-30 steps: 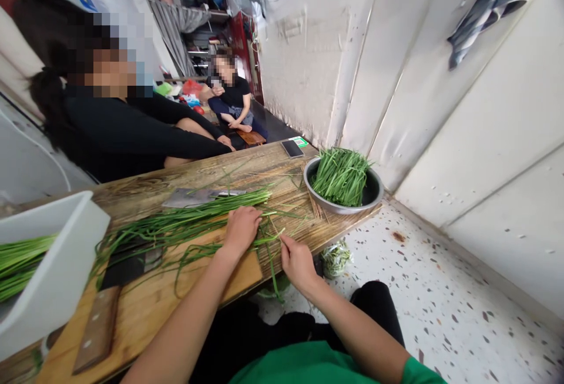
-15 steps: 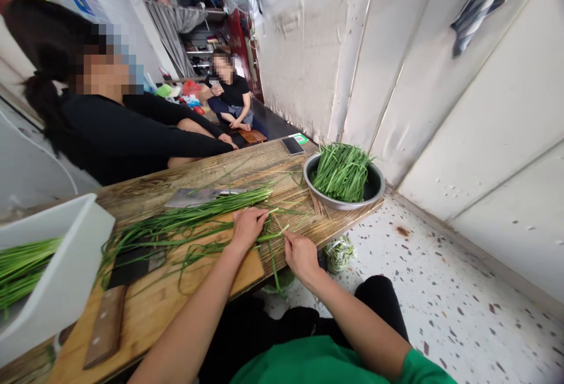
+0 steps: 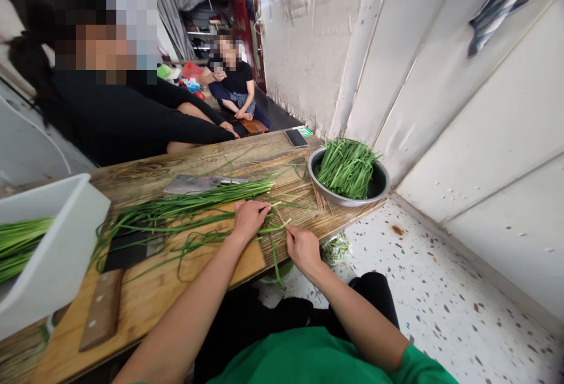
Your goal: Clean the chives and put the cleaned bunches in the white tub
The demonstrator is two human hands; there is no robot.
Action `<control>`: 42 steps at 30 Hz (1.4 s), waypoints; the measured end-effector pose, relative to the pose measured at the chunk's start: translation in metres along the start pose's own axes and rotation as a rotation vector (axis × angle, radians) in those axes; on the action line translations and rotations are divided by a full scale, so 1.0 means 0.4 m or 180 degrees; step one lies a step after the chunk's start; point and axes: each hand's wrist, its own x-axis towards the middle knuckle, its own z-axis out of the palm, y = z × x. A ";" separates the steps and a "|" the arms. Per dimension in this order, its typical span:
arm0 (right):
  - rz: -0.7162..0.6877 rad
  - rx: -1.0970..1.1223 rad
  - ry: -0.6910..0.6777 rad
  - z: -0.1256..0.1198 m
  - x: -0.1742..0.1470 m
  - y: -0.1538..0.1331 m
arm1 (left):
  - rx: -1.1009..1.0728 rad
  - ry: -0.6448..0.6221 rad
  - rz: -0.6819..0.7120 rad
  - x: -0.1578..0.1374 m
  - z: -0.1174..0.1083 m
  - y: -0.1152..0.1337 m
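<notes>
My left hand (image 3: 251, 218) is over the right end of the wooden chopping board (image 3: 154, 305), its fingers pinched on a garlic chive stalk whose pale end pokes out past the fingertips. Close by on the right, my right hand (image 3: 303, 249) is closed, thumb against finger, at the pale end of another garlic chive (image 3: 277, 228). Whether a thin strip is also in those fingers is too small to tell. A long bunch of garlic chives (image 3: 211, 197) lies behind my left hand, across the board and a wooden-handled cleaver (image 3: 103, 307). Loose leaves hang over the table edge.
A grey metal bowl (image 3: 348, 200) heaped with chives stands at the table's right end, near a phone (image 3: 296, 138). Another blade (image 3: 187, 184) lies behind the bunch. A white bin (image 3: 74, 237) is at left. Two people (image 3: 110, 120) sit beyond the table.
My view has shifted slightly. Both hands stay pinched in nearly the same places, and the chive end by my right hand sits a little higher against the fingers.
</notes>
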 end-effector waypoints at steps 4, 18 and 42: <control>0.0045 0.0029 -0.0053 -0.002 0.000 0.002 | -0.0003 -0.0052 -0.0051 -0.001 -0.003 0.003; 0.0029 0.0034 -0.0064 -0.004 0.004 0.002 | -0.0010 -0.0082 0.0164 -0.001 -0.013 0.003; -0.0053 0.0498 0.0433 0.041 0.036 0.015 | 0.0507 0.0261 -0.0174 -0.004 -0.107 0.020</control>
